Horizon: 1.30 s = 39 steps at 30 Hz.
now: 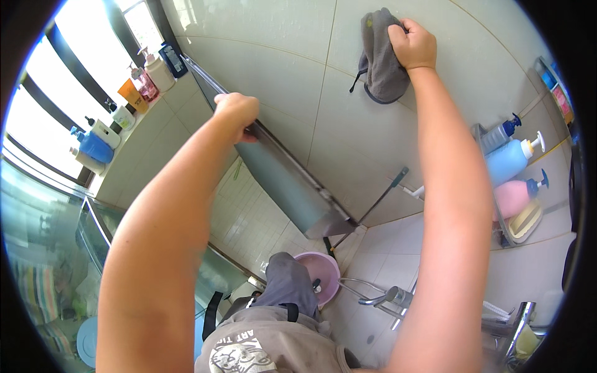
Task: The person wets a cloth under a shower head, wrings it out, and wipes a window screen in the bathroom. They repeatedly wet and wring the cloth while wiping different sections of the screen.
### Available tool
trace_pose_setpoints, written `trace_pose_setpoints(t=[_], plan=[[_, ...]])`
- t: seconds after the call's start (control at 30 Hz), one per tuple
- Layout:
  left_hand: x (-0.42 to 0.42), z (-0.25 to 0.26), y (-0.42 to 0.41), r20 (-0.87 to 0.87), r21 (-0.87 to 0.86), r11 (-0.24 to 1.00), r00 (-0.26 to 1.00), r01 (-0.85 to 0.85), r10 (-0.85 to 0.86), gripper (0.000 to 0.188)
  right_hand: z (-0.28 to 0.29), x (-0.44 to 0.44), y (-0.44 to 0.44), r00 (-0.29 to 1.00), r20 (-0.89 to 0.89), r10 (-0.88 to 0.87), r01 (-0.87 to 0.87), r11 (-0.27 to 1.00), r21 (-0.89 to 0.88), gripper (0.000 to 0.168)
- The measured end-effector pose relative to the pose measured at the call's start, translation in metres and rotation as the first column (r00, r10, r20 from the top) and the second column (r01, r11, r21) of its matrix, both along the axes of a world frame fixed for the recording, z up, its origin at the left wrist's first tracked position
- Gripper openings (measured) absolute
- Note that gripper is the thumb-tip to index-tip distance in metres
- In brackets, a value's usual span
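My right hand (416, 45) is closed around a bunched grey cloth (381, 58), up against the tiled wall (298, 79). A short dark loop hangs from the cloth's left side, and its lower part droops below my fist. Further left, my left hand (237, 112) grips the metal-framed top edge of a glass shower panel (284, 182). The thumb and fingers go round to either side of that edge, and some of them are hidden. From the far corner by the window, the panel runs down to the right.
Pump bottles and tubes, among them a blue bottle (95, 146), line the window ledge (161, 109). A corner rack (501, 224) at right holds pump bottles and a soap dish. Below are a pink basin (329, 270), a long-handled tool (380, 198) and a metal tap (518, 321).
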<state>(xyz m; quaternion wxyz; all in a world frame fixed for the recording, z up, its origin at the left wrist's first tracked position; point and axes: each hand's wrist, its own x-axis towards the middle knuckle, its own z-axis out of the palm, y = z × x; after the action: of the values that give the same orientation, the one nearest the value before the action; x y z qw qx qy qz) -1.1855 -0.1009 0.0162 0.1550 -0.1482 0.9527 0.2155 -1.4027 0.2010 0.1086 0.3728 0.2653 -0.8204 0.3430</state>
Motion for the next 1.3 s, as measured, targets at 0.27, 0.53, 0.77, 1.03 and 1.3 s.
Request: trace_pose_setpoints(t=[0.27, 0.53, 0.77, 1.03, 1.3], plan=[[-0.014, 0.032, 0.078, -0.193, 0.128, 0.879, 0.858, -0.458, 0.476, 0.088, 0.0, 0.008, -0.002, 0.995, -0.086, 0.058, -0.065, 0.994, -0.086, 0.033], [-0.038, 0.022, 0.034, -0.407, -0.53, 0.836, 0.823, 0.14, -0.396, 0.099, -0.002, 0.007, -0.002, 0.988, -0.1, 0.118, -0.128, 0.987, -0.094, 0.027], [-0.095, -0.007, -0.001, -0.556, -0.425, 0.774, 0.539, 0.47, -0.633, 0.072, 0.027, 0.028, -0.005, 0.974, 0.211, 0.087, -0.048, 0.982, -0.184, 0.032], [-0.116, -0.013, 0.042, -0.556, -0.371, 0.844, 0.634, 0.388, -0.537, 0.075, 0.073, 0.102, 0.009, 0.989, 0.1, 0.106, -0.04, 0.86, -0.509, 0.027], [-0.138, -0.02, 0.063, -0.577, -0.462, 0.83, 0.606, 0.311, -0.548, 0.052, -0.052, 0.163, -0.011, 0.886, 0.199, 0.419, -0.046, 0.507, -0.861, 0.027]])
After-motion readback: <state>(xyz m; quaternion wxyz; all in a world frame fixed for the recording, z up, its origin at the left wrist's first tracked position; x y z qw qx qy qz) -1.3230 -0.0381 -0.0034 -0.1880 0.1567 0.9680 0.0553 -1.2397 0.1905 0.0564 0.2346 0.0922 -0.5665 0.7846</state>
